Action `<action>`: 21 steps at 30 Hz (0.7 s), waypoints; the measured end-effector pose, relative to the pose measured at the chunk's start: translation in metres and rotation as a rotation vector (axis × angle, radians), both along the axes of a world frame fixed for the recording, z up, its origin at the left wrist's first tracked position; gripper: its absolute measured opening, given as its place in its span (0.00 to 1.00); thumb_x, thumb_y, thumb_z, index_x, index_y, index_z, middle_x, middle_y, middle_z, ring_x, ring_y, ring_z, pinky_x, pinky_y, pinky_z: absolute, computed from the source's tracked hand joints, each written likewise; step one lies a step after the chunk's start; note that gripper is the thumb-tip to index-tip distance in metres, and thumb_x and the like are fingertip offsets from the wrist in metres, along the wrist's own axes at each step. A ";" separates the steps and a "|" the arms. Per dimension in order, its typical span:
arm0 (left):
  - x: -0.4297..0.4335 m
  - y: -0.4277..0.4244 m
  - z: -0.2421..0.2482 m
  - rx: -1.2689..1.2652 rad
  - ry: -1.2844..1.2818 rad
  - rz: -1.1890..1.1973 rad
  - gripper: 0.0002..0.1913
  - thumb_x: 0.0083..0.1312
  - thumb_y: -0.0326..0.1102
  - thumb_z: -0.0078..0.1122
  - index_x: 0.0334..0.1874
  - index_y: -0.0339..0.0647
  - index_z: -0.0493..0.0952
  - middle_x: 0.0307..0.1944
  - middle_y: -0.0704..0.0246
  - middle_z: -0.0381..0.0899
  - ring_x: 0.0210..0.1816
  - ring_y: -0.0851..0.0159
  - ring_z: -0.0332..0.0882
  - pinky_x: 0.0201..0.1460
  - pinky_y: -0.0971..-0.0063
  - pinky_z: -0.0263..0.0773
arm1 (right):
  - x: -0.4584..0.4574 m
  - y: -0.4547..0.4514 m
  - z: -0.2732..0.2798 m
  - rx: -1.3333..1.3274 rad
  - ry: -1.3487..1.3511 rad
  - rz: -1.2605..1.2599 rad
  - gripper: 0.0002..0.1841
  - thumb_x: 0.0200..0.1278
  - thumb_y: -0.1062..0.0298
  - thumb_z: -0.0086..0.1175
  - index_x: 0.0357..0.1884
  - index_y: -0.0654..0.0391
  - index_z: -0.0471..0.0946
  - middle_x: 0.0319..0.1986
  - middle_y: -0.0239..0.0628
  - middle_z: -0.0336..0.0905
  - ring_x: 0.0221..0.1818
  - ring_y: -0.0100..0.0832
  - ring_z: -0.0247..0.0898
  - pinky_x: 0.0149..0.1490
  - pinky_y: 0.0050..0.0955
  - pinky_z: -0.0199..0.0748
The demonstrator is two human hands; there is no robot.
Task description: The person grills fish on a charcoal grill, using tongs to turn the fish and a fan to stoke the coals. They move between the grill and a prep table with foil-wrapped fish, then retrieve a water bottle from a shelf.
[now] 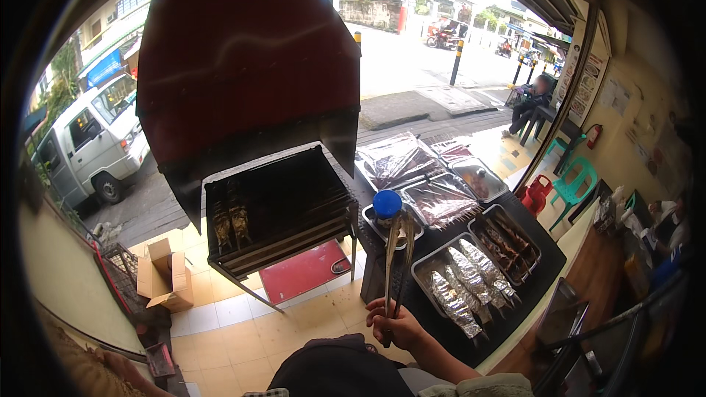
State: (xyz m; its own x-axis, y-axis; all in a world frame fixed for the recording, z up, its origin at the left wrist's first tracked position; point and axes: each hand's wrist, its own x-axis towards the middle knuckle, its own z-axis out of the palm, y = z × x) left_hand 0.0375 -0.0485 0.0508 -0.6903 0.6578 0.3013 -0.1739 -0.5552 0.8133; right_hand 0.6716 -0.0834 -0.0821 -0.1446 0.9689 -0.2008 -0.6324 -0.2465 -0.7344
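Note:
My right hand point(394, 322) grips a pair of long tongs point(390, 264) by the lower end. Their tips point away from me, beside a blue-lidded container point(387, 204) on a small metal tray. My left hand point(118, 368) shows dimly at the lower left rim, close to a brown fibrous thing point(74, 350); its hold is unclear. Whole fish point(230, 223) lie at the left of the charcoal grill point(336, 198). Several foil-wrapped fish point(466, 275) fill a tray on the black table point(380, 275). Dark browned pieces point(504, 248) lie in another tray.
A dark red hood point(248, 66) rises over the grill. Plastic-covered trays point(397, 160) of food stand at the table's back. An open cardboard box point(165, 278) is on the tiled floor at left. A person point(532, 102) sits near the street; a white van point(99, 138) is outside.

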 end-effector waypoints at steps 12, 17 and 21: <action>-0.061 0.009 -0.028 -0.028 0.322 -0.010 0.23 0.76 0.48 0.64 0.59 0.34 0.78 0.49 0.63 0.82 0.52 0.64 0.81 0.53 0.66 0.79 | -0.010 0.003 0.009 -0.038 -0.135 -0.116 0.14 0.71 0.67 0.68 0.51 0.54 0.75 0.31 0.31 0.78 0.25 0.23 0.75 0.28 0.22 0.70; -0.077 0.015 -0.042 0.209 0.305 0.037 0.23 0.76 0.49 0.64 0.61 0.36 0.78 0.48 0.65 0.81 0.52 0.64 0.80 0.56 0.66 0.78 | 0.003 0.006 0.025 0.103 -0.124 -0.047 0.15 0.70 0.74 0.67 0.54 0.59 0.75 0.34 0.36 0.79 0.28 0.26 0.79 0.31 0.24 0.74; -0.081 0.050 -0.056 -0.372 0.420 -0.010 0.20 0.75 0.47 0.66 0.59 0.38 0.79 0.49 0.66 0.82 0.53 0.65 0.79 0.58 0.66 0.76 | 0.000 0.007 -0.015 -0.238 -0.341 0.017 0.12 0.70 0.66 0.69 0.46 0.57 0.77 0.26 0.30 0.74 0.21 0.21 0.71 0.25 0.23 0.67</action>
